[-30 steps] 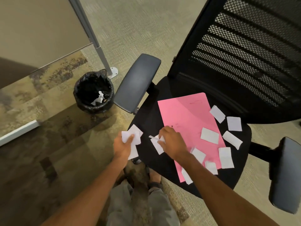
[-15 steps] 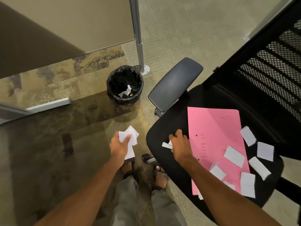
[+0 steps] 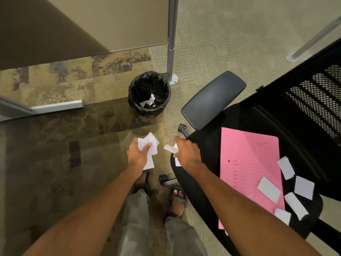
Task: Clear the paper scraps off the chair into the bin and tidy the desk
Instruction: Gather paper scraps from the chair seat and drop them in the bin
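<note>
A black office chair [image 3: 208, 145] stands at the right with a pink folder [image 3: 247, 159] lying on its seat. Several white paper scraps [image 3: 268, 189] lie on the folder and on the seat beside it. My left hand [image 3: 137, 154] grips a bunch of white scraps [image 3: 150, 143] over the floor, left of the seat. My right hand [image 3: 186, 152] is at the seat's left edge, pinching white scraps [image 3: 170, 148] that stick out toward my left hand. A round bin [image 3: 149, 94] with a black liner stands on the floor ahead, with some paper inside.
A partition panel [image 3: 92, 24] on a grey post [image 3: 172, 37] rises behind the bin. The chair's left armrest [image 3: 212, 98] juts out between bin and seat. A chair caster [image 3: 163, 179] sits by my sandalled feet [image 3: 177, 194]. A second post foot [image 3: 291, 57] is at far right.
My right hand has lifted scraps off the seat and moved left to the seat's edge, close to my left hand. The view has swung left, bringing the bin nearer the centre.
</note>
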